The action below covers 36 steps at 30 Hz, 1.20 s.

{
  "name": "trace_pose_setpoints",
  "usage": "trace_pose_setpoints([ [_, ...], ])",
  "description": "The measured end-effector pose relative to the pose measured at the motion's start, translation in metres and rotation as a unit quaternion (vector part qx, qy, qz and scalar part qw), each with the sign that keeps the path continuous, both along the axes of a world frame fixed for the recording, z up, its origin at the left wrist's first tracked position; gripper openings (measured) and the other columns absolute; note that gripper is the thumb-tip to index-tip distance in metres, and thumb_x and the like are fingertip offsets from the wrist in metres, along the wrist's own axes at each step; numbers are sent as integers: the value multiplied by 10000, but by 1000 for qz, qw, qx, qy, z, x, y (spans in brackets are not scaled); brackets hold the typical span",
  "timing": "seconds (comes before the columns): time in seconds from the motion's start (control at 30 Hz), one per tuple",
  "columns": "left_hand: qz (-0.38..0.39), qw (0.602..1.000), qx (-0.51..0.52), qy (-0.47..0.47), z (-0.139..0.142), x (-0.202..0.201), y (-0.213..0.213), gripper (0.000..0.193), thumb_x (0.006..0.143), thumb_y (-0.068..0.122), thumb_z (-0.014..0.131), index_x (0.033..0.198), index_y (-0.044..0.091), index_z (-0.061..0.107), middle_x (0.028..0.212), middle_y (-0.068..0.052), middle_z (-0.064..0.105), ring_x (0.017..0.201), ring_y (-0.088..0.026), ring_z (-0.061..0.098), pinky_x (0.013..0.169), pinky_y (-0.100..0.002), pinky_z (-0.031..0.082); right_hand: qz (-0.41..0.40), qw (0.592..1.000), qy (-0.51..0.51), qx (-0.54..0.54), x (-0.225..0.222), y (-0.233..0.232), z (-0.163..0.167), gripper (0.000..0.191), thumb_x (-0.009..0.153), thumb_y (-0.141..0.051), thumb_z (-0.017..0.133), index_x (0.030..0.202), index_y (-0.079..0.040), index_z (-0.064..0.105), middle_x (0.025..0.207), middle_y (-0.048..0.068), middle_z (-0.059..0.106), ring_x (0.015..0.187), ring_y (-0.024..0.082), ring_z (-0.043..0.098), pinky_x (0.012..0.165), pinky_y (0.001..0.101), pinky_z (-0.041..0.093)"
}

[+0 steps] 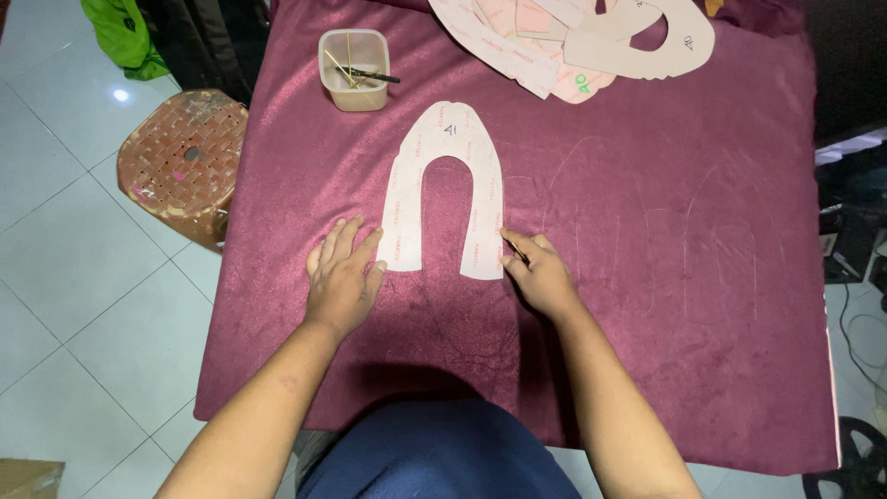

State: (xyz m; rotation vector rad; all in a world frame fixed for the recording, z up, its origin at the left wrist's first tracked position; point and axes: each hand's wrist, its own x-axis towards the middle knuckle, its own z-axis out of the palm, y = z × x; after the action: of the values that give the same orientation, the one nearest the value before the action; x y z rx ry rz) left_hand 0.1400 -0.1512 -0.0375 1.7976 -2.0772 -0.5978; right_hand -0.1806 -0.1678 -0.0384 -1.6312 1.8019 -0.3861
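Right hand [540, 274] grip on something thin, barely visible, beside U-shaped pattern [448, 189]

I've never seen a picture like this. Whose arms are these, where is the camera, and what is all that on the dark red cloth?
There is one picture, taken by a camera worn on a person's head and looking down, so the arms at the bottom are that person's own. No machine is involved, only two bare hands.

The table is covered by a dark red velvety cloth. In the middle lies a pale horseshoe-shaped paper pattern. The left hand lies flat, fingertips at the pattern's left leg. The right hand is at the end of the right leg and seems to pinch a thin pen-like tool, too small to be sure.

Faint outlines of the same shape show on the cloth to the right. Farther back are a small plastic tub with thin sticks and a pile of similar patterns. A worn plastic stool stands on the tiled floor.
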Motion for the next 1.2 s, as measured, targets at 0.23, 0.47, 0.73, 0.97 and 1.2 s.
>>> trace_pose_setpoints([
  [0.23, 0, 1000, 3, 8, -1, 1, 0, 497, 949, 272, 624, 1428, 147, 579, 1592, -136, 381, 1513, -309, 258, 1218, -485, 135, 19, 1000, -12, -18, -4, -4, -1, 435, 967, -199, 646, 1397, -268, 644, 985, 64, 564, 923, 213, 580, 894, 343, 500],
  [0.47, -5, 1000, -9, 14, -2, 2, 1, 505, 954, 267, 624, 1437, 133, 573, 1592, -141, 385, 1513, -314, 264, 1218, -489, 141, 19, 999, -26, -20, -4, -2, 2, 513, 896, -228, 746, 1397, -265, 645, 936, 57, 547, 879, 200, 568, 852, 334, 502],
  [0.73, -3, 1000, 2, 18, 1, 1, 0, 493, 964, 272, 620, 1438, 145, 578, 1605, -126, 371, 1527, -300, 253, 1228, -477, 135, 14, 1000, -13, -16, -3, -2, 2, 524, 898, -237, 755, 1409, -274, 645, 945, 40, 549, 888, 185, 574, 855, 328, 505],
  [0.97, 2, 1000, 21, 7, 4, -1, -1, 491, 963, 283, 610, 1437, 159, 574, 1608, -116, 354, 1526, -289, 232, 1227, -473, 118, 9, 1000, -7, 26, 1, 0, 9, 681, 814, -294, 827, 1450, -258, 587, 1002, 36, 556, 951, 182, 574, 900, 342, 498],
  [1.2, 6, 999, 18, 27, 0, 1, 0, 460, 971, 227, 597, 1423, 140, 588, 1598, -125, 380, 1526, -305, 245, 1229, -489, 124, 25, 1000, 3, -7, -2, 1, 1, 674, 809, -303, 838, 1438, -241, 604, 1004, 59, 571, 940, 205, 592, 896, 349, 508],
])
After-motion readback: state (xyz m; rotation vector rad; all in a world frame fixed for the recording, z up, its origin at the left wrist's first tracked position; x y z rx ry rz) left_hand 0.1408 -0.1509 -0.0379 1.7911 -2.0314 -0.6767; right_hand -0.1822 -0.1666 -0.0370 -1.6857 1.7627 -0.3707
